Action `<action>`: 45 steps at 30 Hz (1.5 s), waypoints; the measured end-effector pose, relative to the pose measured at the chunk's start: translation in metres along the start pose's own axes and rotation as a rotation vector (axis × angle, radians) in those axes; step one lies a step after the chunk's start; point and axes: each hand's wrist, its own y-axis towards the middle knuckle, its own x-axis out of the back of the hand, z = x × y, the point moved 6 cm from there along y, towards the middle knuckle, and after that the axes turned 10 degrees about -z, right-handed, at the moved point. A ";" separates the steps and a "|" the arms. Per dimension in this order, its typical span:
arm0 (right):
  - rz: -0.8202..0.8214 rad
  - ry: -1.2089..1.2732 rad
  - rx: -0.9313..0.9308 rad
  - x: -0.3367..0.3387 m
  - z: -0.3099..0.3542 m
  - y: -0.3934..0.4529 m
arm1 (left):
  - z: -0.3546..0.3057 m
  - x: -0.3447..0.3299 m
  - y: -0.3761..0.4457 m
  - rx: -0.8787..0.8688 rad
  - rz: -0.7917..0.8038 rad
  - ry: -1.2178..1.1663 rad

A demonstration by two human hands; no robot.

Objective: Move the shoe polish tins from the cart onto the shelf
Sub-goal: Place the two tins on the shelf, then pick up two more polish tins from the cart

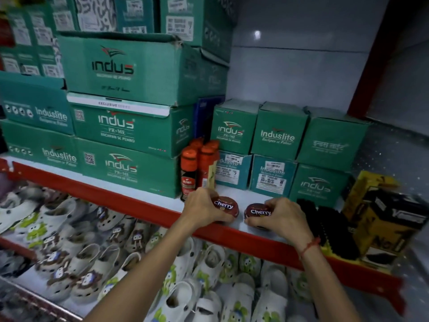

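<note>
Two round dark red polish tins labelled "Cherry" rest on the white shelf (234, 197) just behind its red front edge. My left hand (202, 209) grips the left tin (225, 206) from its left side. My right hand (286, 217) grips the right tin (258, 212) from its right side, and a red thread circles that wrist. Both tins stand flat, a small gap apart. The cart is out of view.
Orange-capped Kiwi polish bottles (189, 169) stand just behind my left hand. Green Indus shoe boxes (125, 145) fill the shelf's back. Black brushes (329, 226) and a yellow-black box (385, 219) sit at right. White clogs (209, 270) cover the lower shelf.
</note>
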 end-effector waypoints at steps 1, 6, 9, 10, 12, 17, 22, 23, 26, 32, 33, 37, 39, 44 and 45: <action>0.008 -0.018 0.004 0.000 -0.005 0.000 | 0.000 -0.005 0.000 0.009 0.025 0.020; 0.061 -0.090 0.010 -0.007 -0.018 0.002 | -0.001 -0.014 0.004 0.040 0.163 0.119; 0.086 -0.119 0.013 -0.008 -0.015 0.004 | -0.001 -0.013 0.008 0.063 0.234 0.147; 0.088 -0.134 0.017 -0.008 -0.013 0.002 | -0.001 -0.012 0.007 0.072 0.242 0.138; 0.002 -0.145 0.055 -0.004 -0.004 0.000 | -0.001 -0.006 0.003 0.068 0.213 0.083; -0.361 0.217 0.270 -0.001 0.047 -0.033 | 0.005 0.034 -0.018 -0.045 -0.138 -0.219; -0.279 0.476 0.418 -0.060 0.102 -0.086 | 0.081 0.084 -0.066 0.021 -0.513 -0.338; -0.236 0.491 0.438 -0.078 0.110 -0.098 | 0.102 0.089 -0.077 0.051 -0.546 -0.335; -0.022 0.458 0.513 -0.153 0.132 -0.144 | 0.179 0.097 -0.114 0.162 -0.570 -0.267; 0.468 0.238 0.525 -0.350 0.118 -0.244 | 0.368 0.058 -0.215 0.532 -0.443 -0.137; 0.538 0.177 0.517 -0.382 0.108 -0.258 | 0.395 0.044 -0.232 0.595 -0.404 -0.106; 0.803 -0.102 0.493 -0.495 0.063 -0.307 | 0.480 -0.020 -0.290 0.750 -0.118 0.010; 0.842 -0.197 0.494 -0.538 0.041 -0.319 | 0.510 -0.046 -0.306 0.734 -0.006 0.072; 0.830 -0.405 0.570 -0.599 -0.001 -0.327 | 0.561 -0.092 -0.320 0.646 0.110 0.167; 0.832 -0.397 0.614 -0.607 -0.007 -0.328 | 0.572 -0.104 -0.323 0.663 0.175 0.179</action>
